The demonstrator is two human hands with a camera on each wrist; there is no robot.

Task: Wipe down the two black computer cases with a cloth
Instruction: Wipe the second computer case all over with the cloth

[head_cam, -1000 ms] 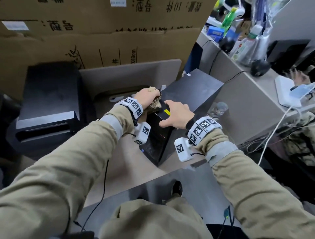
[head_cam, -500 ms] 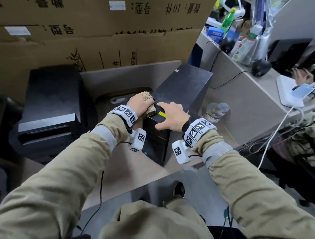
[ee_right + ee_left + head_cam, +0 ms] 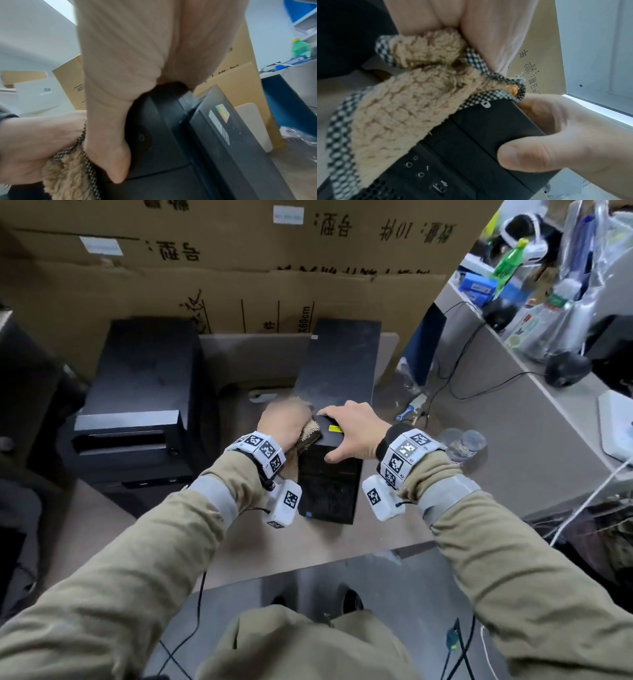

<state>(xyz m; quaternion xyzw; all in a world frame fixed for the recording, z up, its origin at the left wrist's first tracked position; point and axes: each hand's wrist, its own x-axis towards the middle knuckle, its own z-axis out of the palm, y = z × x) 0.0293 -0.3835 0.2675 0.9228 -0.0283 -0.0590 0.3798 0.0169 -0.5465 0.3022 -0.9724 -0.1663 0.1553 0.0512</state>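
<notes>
A narrow black computer case (image 3: 337, 378) stands upright on the desk, its front panel (image 3: 471, 155) facing me. My right hand (image 3: 352, 433) grips its top front edge, fingers over the top and thumb (image 3: 118, 159) on the front. My left hand (image 3: 281, 426) holds a bunched tan fleece cloth (image 3: 308, 436) with a checked border (image 3: 339, 135) against the case's upper left corner. A second, wider black case (image 3: 137, 405) stands to the left, apart from both hands.
Cardboard boxes (image 3: 239, 268) rise behind the cases. A clear plastic bottle (image 3: 462, 443) lies right of the narrow case, by a grey partition (image 3: 513, 412) with cables and cluttered desk items beyond. Bare desk (image 3: 274, 542) lies in front.
The narrow case has turned from angled to nearly straight, front panel toward me. My left hand with the cloth has slid toward me along the case's top left edge.
</notes>
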